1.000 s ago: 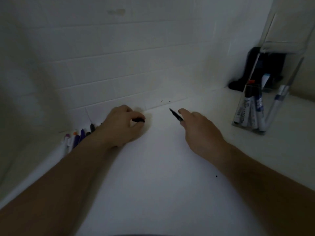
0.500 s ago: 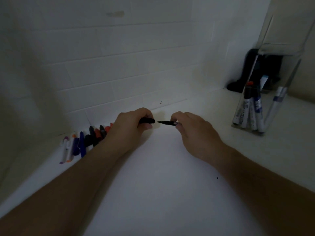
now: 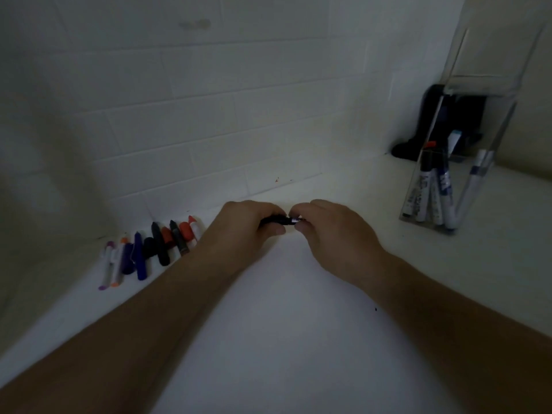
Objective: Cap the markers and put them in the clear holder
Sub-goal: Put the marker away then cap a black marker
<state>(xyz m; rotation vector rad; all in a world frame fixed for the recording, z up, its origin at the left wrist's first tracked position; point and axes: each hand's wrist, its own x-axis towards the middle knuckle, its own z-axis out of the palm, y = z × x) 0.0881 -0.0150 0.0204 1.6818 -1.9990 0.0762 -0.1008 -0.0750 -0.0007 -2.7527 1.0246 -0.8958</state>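
My left hand grips a black cap and my right hand pinches a thin black marker. The two hands meet above the white counter, and the cap sits over the marker's tip. Most of the marker is hidden inside my right hand. To the left a row of loose markers and caps lies along the wall, in purple, orange, blue, black and red. At the right stands the clear holder with several capped markers leaning inside.
A white tiled wall runs behind the counter. A dark object sits in the far right corner behind the holder. The scene is dimly lit.
My hands came together: the marker tip, apart from the cap half a second ago, now sits inside it. The left hand has moved right, away from the row of markers.
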